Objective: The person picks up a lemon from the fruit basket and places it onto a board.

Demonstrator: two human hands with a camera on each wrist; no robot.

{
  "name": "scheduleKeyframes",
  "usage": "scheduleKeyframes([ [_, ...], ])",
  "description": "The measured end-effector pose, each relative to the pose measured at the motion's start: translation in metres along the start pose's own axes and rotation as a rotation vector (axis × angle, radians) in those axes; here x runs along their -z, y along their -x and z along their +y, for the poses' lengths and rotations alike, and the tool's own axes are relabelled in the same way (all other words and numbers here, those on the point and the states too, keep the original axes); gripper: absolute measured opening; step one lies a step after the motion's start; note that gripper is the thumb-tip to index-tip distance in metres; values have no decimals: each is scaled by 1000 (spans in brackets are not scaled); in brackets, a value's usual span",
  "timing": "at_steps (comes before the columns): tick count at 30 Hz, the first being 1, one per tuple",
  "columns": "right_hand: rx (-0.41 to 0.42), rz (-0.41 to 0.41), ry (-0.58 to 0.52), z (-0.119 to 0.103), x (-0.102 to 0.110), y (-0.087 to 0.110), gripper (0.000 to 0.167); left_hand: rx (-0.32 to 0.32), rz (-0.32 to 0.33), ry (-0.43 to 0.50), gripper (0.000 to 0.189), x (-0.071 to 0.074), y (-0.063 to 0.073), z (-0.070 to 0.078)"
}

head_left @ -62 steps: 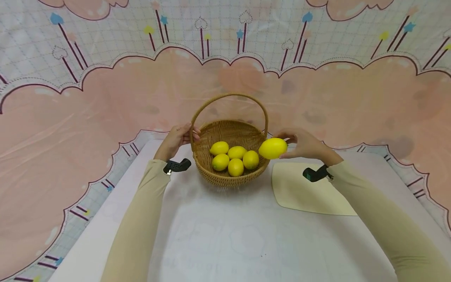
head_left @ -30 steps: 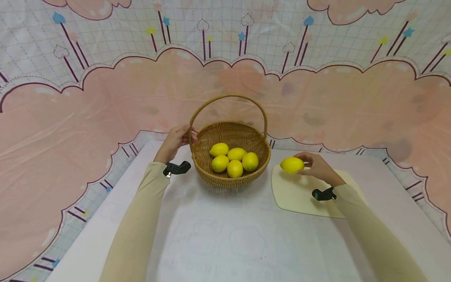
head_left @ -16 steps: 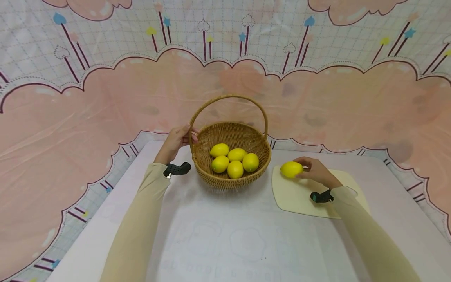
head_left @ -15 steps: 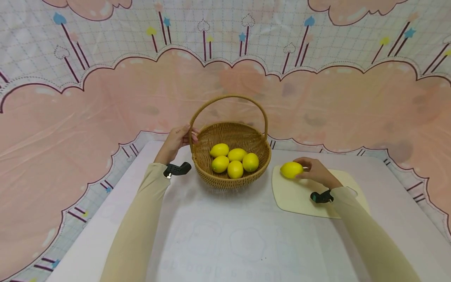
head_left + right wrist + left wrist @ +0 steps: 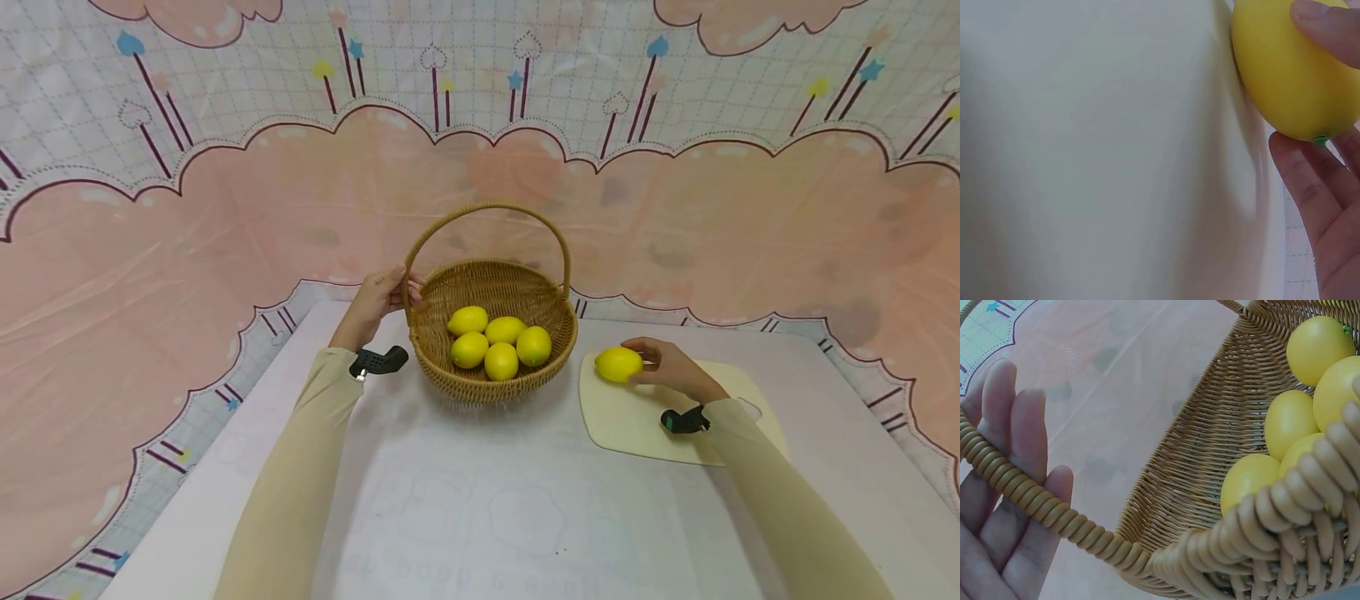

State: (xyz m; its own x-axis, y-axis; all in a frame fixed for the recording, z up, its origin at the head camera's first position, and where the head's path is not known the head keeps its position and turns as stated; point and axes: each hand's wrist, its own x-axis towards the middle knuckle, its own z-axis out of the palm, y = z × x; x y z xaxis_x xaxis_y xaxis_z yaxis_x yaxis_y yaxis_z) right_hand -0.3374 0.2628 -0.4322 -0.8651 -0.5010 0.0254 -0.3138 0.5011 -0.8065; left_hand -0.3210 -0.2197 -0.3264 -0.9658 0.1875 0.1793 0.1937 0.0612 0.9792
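A wicker basket [image 5: 483, 279] holding several yellow lemons [image 5: 502, 362] stands at the middle back. My left hand [image 5: 371, 304] holds the left foot of its arched handle [image 5: 1041, 505]; in the left wrist view the fingers [image 5: 1027, 434] pass behind the woven handle. To the right, one lemon [image 5: 618, 364] lies at the far left part of a cream cutting board [image 5: 637, 421]. My right hand [image 5: 670, 368] has that lemon by its right end. In the right wrist view, the thumb [image 5: 1329, 28] lies on the lemon's skin and fingertips are at its green stem end.
The white table [image 5: 450, 500] reaches out on all sides of basket and board. Behind it hangs a pink and white patterned cloth [image 5: 675, 225]. A black wrist camera [image 5: 682, 419] overlaps the board in the head view.
The right hand has carried the lemon from beside the basket's right rim rightward and down onto the cutting board. Over the last half second it has barely moved. The left hand stays at the handle.
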Motion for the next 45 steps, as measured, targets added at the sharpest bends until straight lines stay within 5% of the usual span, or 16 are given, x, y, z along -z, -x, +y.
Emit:
scheduleKeyframes([
  [45,-9,-49,26,2,1,-7,66,8,-18,8,38,-1,-2,1],
])
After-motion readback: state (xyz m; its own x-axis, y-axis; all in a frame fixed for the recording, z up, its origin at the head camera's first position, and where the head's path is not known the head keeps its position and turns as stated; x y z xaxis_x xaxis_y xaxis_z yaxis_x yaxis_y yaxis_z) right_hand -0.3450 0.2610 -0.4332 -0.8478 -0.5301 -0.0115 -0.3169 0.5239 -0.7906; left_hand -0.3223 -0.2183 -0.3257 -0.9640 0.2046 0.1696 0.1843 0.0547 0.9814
